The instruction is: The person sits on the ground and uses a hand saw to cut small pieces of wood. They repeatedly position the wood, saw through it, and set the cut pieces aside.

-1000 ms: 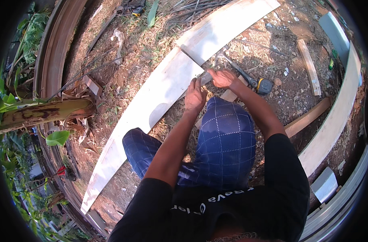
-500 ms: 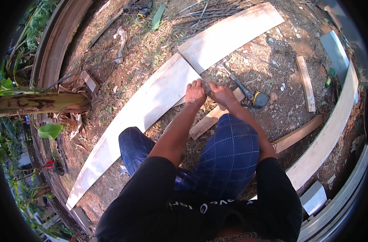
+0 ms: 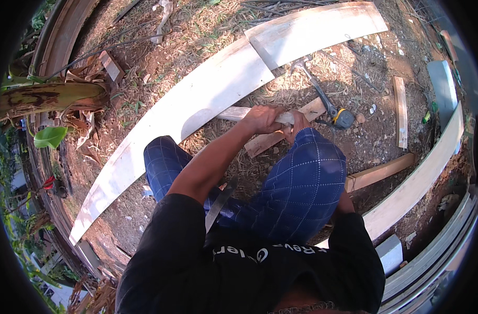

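Observation:
My left hand (image 3: 264, 119) is closed around a pale strip of wood (image 3: 233, 113), whose far end points left toward the edge of a long whitish board (image 3: 186, 99). Close by on the right, above my right knee, my right hand (image 3: 298, 126) is closed at the other end of the strip; its fingers are partly hidden. Under the hands a short wooden offcut (image 3: 267, 141) lies on the ground. A second whitish board (image 3: 317, 31) meets the long one end to end. A dark metal blade (image 3: 219, 206) shows by my lap, its other end hidden.
Right of my hands lie a hammer (image 3: 318, 88) and a yellow-and-black tape measure (image 3: 345, 119). Wooden battens (image 3: 400, 112) and another long board (image 3: 422, 180) lie further right. A banana-like trunk (image 3: 53, 99) juts in from the left. Thin rods (image 3: 280, 9) lie at the back.
Both hands have come away from the joint of the two boards and back toward my knees. The pale strip now shows in my grip, and the blade by my lap has come into sight.

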Demonstrator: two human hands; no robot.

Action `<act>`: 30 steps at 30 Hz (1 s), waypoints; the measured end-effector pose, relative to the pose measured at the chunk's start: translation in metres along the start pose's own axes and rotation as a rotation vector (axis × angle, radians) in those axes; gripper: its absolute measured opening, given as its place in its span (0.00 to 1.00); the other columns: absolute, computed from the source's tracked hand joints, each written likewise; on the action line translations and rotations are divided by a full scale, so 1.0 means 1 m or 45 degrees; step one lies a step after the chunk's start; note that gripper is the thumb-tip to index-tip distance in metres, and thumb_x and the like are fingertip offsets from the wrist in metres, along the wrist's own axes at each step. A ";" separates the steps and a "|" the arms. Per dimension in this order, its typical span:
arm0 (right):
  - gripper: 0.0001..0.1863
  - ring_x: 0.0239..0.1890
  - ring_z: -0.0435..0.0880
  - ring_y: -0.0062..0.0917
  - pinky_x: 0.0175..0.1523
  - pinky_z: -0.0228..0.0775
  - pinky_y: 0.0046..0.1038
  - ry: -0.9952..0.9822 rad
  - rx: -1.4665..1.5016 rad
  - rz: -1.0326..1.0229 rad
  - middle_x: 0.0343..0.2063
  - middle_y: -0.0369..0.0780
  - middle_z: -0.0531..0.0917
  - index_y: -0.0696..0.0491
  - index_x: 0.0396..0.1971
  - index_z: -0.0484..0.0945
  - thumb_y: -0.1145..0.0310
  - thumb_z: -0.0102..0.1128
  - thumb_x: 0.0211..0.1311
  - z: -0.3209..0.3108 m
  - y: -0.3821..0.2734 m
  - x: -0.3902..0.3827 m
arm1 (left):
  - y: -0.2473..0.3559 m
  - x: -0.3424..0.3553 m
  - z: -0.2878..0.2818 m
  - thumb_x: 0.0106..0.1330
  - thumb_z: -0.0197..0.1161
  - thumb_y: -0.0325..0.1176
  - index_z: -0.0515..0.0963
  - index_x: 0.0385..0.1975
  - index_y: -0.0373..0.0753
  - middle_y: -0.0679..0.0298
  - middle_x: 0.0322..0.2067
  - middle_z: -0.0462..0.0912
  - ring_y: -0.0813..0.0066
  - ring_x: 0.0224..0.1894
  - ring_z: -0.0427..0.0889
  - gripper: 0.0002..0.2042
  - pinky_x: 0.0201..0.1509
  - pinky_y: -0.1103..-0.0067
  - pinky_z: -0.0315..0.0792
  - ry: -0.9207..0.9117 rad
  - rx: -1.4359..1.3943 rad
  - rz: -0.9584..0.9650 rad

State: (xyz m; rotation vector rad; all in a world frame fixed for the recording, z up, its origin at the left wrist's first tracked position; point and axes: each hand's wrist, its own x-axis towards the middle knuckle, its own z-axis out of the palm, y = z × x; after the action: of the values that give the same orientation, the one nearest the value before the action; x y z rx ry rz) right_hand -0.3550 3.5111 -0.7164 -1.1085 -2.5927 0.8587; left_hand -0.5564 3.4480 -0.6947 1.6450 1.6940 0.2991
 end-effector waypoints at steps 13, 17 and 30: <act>0.24 0.46 0.86 0.49 0.52 0.78 0.41 -0.128 0.166 0.010 0.45 0.53 0.84 0.56 0.60 0.73 0.69 0.62 0.63 -0.015 0.016 -0.038 | 0.007 -0.010 0.040 0.64 0.60 0.59 0.79 0.55 0.41 0.54 0.45 0.86 0.52 0.51 0.86 0.30 0.58 0.58 0.77 -0.011 -0.031 0.062; 0.24 0.48 0.85 0.52 0.54 0.77 0.43 -0.099 0.174 -0.034 0.47 0.54 0.83 0.55 0.60 0.73 0.67 0.62 0.66 -0.015 0.013 -0.038 | 0.010 -0.012 0.042 0.65 0.59 0.61 0.79 0.53 0.40 0.55 0.44 0.85 0.53 0.52 0.85 0.30 0.59 0.58 0.77 0.030 -0.022 0.025; 0.30 0.53 0.86 0.33 0.55 0.81 0.34 -0.180 1.106 0.501 0.54 0.49 0.83 0.56 0.71 0.63 0.63 0.59 0.76 -0.066 0.067 -0.041 | 0.050 -0.027 0.010 0.67 0.56 0.58 0.80 0.45 0.35 0.54 0.34 0.84 0.56 0.38 0.85 0.27 0.48 0.59 0.77 0.211 -0.381 0.052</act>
State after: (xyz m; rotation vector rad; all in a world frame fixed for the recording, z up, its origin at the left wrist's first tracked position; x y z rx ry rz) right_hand -0.2604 3.5476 -0.6996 -1.2720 -1.7174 1.9385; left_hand -0.5142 3.4276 -0.6608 1.4656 1.6441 0.6909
